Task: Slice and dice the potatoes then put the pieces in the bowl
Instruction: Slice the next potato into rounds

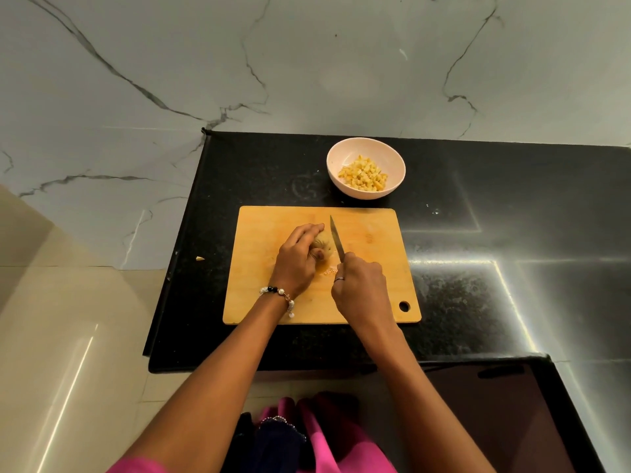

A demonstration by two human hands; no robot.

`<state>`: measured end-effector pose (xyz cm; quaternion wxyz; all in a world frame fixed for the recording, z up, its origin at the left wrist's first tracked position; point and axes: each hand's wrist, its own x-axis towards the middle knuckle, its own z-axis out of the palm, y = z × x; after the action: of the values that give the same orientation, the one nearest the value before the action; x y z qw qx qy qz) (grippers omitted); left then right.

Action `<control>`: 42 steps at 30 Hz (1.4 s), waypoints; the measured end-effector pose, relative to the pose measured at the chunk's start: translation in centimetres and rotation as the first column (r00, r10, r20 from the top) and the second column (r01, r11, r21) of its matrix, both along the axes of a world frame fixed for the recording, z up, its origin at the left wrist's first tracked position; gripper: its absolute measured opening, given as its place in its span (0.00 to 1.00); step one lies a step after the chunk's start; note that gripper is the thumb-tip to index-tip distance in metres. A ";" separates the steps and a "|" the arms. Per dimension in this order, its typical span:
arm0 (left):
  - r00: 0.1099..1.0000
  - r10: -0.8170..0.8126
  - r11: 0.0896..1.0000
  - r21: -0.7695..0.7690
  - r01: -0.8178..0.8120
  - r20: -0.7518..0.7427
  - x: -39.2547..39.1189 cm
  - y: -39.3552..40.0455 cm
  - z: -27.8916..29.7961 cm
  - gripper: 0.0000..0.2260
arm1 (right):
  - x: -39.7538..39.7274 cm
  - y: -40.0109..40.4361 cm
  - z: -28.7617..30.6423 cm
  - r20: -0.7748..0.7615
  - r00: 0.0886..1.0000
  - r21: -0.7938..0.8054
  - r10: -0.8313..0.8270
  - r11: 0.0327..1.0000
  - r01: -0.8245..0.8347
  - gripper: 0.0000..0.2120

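A wooden cutting board (pixel 368 302) lies on the black counter. On its middle sits a brown potato (pixel 324 245), which my left hand (pixel 298 259) holds from the left with fingers curled over its top and thumb against its near side. My right hand (pixel 360 288) grips the handle of a knife (pixel 336 238); the blade points away from me and stands just right of the potato. Behind the board, a pale pink bowl (pixel 345 153) holds several yellow potato cubes (pixel 363 174).
The black counter (pixel 478 199) ends at a left edge near the board, with a stray potato bit (pixel 200 258) beside that edge. A marble wall rises behind. A dark panel sits at the lower right.
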<state>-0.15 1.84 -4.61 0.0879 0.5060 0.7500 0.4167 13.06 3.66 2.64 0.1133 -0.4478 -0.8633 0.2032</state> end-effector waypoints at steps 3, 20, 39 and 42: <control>1.000 0.010 1.000 0.004 -0.010 -0.003 -0.1 0.0 -0.1 0.21 | 0.0 0.3 -0.2 -0.027 0.999 -0.042 -0.025 0.999 0.024 0.09; 1.000 0.008 1.000 0.004 -0.008 -0.001 -0.1 0.2 -0.3 0.21 | -1.8 1.0 1.0 0.113 0.993 -0.055 0.042 0.998 -0.036 0.10; 1.000 0.018 0.998 0.059 -0.019 0.009 0.1 -0.2 -0.7 0.21 | -1.0 -0.7 0.0 0.235 0.965 0.005 0.118 0.992 -0.122 0.13; 0.999 0.026 0.998 0.056 -0.028 0.032 -0.1 -0.2 -0.9 0.21 | -0.8 -1.7 -2.2 0.286 0.952 0.017 0.113 0.992 -0.123 0.18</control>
<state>-0.24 1.63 -5.47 0.0795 0.4916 0.7433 0.4467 12.31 2.00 0.41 -0.0166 -0.4180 -0.8992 0.1282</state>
